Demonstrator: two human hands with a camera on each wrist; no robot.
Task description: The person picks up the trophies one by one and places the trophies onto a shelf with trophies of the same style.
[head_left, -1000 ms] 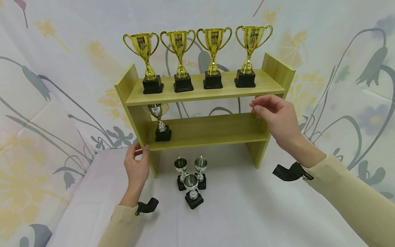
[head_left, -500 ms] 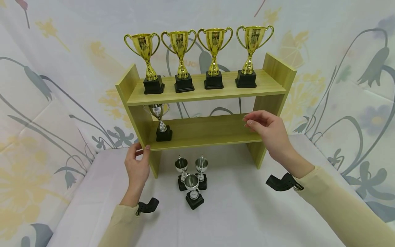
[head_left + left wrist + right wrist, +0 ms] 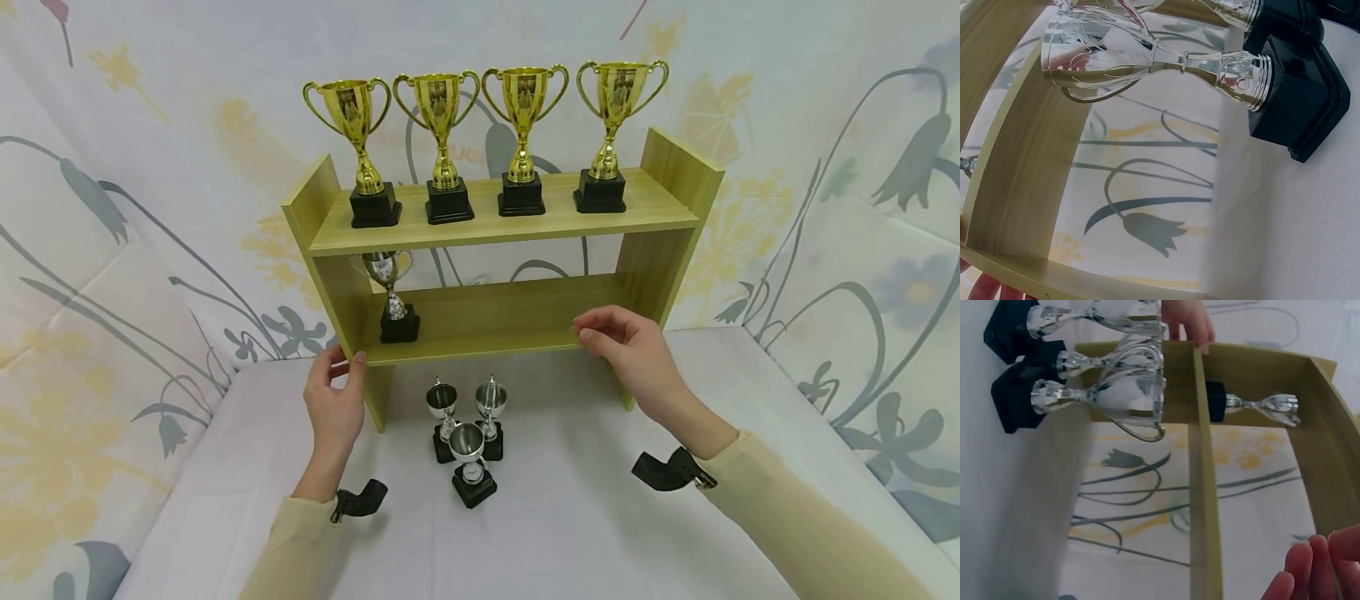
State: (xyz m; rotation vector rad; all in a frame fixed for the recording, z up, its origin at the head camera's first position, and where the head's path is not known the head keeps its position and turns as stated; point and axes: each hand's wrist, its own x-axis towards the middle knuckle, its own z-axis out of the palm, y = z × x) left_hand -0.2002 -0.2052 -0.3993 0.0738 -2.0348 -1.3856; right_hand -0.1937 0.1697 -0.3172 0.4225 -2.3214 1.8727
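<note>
My left hand point(image 3: 335, 408) grips the left side of a two-tier wooden shelf point(image 3: 480, 240), thumb on the front edge at the lower board. In the left wrist view, its fingertips point(image 3: 985, 289) show behind the side panel. Nothing is held in my right hand point(image 3: 630, 358); it hovers before the right end of the lower board, fingers loosely bent. One silver trophy cup point(image 3: 397, 323) stands at that board's left end. Three more silver trophies are bunched on the table below, one in front point(image 3: 472, 482), the back left one point(image 3: 442, 402) and back right one point(image 3: 491, 402) behind it.
Several gold trophies point(image 3: 522, 125) stand in a row along the top board between raised side panels. A white cloth point(image 3: 570, 517) covers the table. Flower-patterned fabric point(image 3: 825, 250) hangs behind and at both sides.
My right hand has come down and leftward from the shelf's upper right side to in front of the lower board. The left hand keeps its place; the trophies have not moved.
</note>
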